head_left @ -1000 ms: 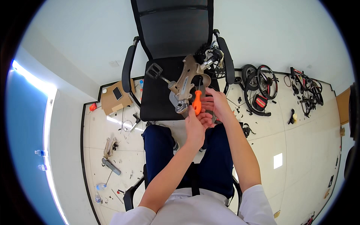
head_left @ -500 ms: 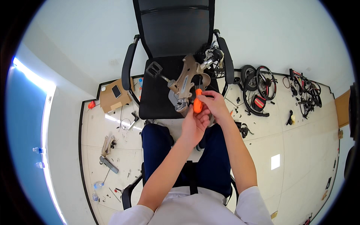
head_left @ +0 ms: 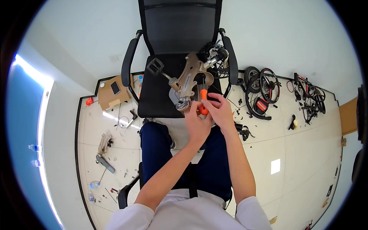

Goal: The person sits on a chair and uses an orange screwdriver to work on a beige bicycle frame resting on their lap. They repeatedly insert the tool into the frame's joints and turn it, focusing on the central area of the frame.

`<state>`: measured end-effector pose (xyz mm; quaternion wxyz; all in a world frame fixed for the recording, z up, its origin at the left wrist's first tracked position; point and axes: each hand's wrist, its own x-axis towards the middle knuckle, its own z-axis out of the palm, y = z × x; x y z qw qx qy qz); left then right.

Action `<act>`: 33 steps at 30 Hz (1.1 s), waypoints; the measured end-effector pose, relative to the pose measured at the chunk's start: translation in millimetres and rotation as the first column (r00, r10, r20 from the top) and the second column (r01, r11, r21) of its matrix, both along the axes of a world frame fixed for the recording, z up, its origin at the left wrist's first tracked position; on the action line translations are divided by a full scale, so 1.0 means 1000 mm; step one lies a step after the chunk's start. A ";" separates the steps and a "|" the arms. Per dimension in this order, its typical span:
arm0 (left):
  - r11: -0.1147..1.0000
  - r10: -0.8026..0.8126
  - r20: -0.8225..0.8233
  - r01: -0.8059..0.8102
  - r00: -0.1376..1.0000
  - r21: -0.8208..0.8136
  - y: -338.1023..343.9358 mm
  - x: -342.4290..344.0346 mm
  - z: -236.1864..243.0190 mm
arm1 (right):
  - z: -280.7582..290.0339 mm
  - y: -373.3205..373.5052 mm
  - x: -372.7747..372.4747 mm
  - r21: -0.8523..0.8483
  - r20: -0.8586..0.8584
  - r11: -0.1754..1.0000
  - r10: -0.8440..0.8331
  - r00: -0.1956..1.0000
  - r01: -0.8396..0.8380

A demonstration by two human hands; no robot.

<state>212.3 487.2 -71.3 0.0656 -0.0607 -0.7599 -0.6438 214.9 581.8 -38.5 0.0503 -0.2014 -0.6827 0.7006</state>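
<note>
A grey-bronze metal bicycle frame piece [head_left: 188, 78] with a crank, black pedal [head_left: 155, 66] and silver tube [head_left: 211, 62] rests on a black chair [head_left: 151, 103] facing me. An orange-handled screwdriver [head_left: 204, 96] points up into its dark opening. My right hand [head_left: 220, 115] pinches the handle with thumb and fingers. My left hand [head_left: 197, 124] is curled just below the frame's lower end, beside the handle's base; what its fingertips grip is partly hidden.
On the floor lie cardboard with a phone [head_left: 115, 87], frame parts [head_left: 103, 145], water bottles [head_left: 93, 185], bicycle wheels [head_left: 269, 86], a dismantled bicycle [head_left: 310, 97] and scattered small parts. White walls surround the chair; a blue panel [head_left: 27, 122] stands at left.
My right fingers have moved from beside the screwdriver onto its handle. My left fingers, loosely cupped earlier, are more tightly curled. The whole view has shifted slightly.
</note>
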 end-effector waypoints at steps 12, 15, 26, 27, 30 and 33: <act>0.838 -0.518 0.024 0.501 0.855 0.214 -0.064 0.025 -0.022 | -0.009 0.001 -0.002 0.387 -0.011 0.922 -0.015 1.000 0.018; 0.877 -0.478 0.060 0.474 0.876 0.075 -0.113 0.040 -0.031 | -0.006 -0.005 -0.008 0.532 -0.042 0.846 -0.009 0.999 0.030; 0.709 -0.568 0.291 0.637 0.770 -0.302 -0.200 0.035 -0.046 | -0.020 -0.011 0.002 0.586 -0.096 0.787 -0.167 0.981 0.191; 0.713 -0.565 0.258 0.622 0.783 -0.324 -0.199 0.032 -0.047 | -0.021 -0.011 0.002 0.607 -0.101 0.770 -0.170 0.980 0.196; 0.682 -0.556 0.212 0.587 0.804 -0.437 -0.204 0.028 -0.065 | -0.023 -0.013 0.002 0.612 -0.122 0.761 -0.177 0.976 0.215; 0.637 -0.598 0.200 0.612 0.776 -0.469 -0.204 0.028 -0.068 | -0.027 -0.011 0.003 0.637 -0.155 0.742 -0.142 0.978 0.209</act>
